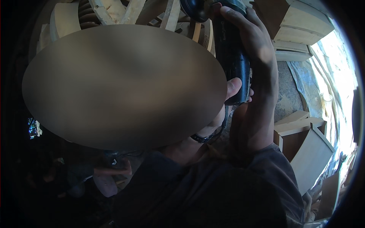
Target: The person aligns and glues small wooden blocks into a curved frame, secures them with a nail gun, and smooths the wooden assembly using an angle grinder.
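Observation:
A black power tool [232, 49] with a long round body, much like an angle grinder, stands at the upper middle, tilted slightly. My right hand [253, 34] wraps its upper end, with the thumb lying across the top near a rounded black knob [195, 9]. My left hand [232, 89], a dark watch [205, 137] on its wrist, grips the lower end; its thumb presses the body and some fingertips show on the far side. A large blurred oval covers the rest of that hand's left side and whatever lies there.
Pale wooden slats and curved pieces [131, 11] crowd the far left. Wooden box-like parts [304, 28] are stacked at the far right, and another wooden piece [313, 152] stands nearer. A plastic sheet [327, 83] hangs along the bright right side. Another person [78, 176] is dimly visible at lower left.

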The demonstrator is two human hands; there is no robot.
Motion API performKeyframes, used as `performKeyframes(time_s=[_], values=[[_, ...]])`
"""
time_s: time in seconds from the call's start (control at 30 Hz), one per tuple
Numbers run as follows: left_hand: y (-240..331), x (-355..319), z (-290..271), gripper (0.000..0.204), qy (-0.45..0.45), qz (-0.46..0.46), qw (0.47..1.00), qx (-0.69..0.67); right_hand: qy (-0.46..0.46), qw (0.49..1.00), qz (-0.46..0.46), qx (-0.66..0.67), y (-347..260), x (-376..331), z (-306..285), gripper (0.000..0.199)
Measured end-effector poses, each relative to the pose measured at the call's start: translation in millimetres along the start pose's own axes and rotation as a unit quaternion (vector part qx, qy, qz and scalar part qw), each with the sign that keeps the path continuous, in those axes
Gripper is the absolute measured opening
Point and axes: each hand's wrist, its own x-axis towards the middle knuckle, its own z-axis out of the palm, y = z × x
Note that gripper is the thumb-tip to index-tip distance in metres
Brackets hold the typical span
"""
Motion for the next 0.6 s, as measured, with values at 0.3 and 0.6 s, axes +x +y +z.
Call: performKeyframes(time_s=[0.3, 0.6], values=[[-6, -1, 5, 0.066, 0.018, -0.011, 1.000, 0.014, 0.013, 1.000, 0.005, -0.011, 19, 9, -10, 0.042], [-6, 0, 5, 0.063, 0.010, -0.020, 1.000, 0.007, 0.009, 1.000, 0.027, -0.003, 36, 19, -23, 0.041]])
